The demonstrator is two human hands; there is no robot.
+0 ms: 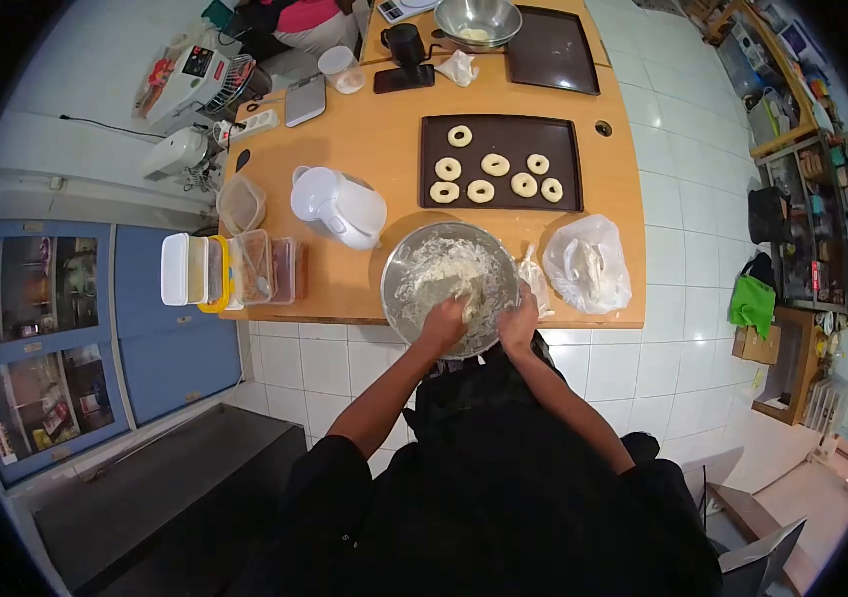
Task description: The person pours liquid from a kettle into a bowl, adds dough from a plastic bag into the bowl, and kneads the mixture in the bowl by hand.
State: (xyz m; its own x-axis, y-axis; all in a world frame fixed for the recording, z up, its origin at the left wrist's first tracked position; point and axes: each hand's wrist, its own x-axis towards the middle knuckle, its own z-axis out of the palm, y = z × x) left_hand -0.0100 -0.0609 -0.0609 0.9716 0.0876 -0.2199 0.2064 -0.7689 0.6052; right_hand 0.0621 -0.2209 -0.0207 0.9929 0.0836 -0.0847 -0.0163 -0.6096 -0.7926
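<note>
A steel mixing bowl [397, 316] stands at the near edge of the table, its inside coated with flour and wet, lumpy dough [449, 261]. Inside it, my left hand [446, 323] reaches down with bent fingers smeared with dough and closed in the mixture. My right hand [518, 320] grips the bowl's right rim. Just right of that hand lie a crumpled clear bag [533, 279] and a larger plastic bag [588, 264] with something pale in it. Behind the bowl, a dark baking tray [504, 129] carries several ring-shaped doughs [495, 165].
A white electric kettle [339, 207] stands left of the bowl, near lidded plastic containers [188, 269] at the table's left corner. Farther back are a black mug [404, 45], a phone [404, 79], another steel bowl [479, 20] and a second tray [551, 50]. A person [310, 20] is at the far left.
</note>
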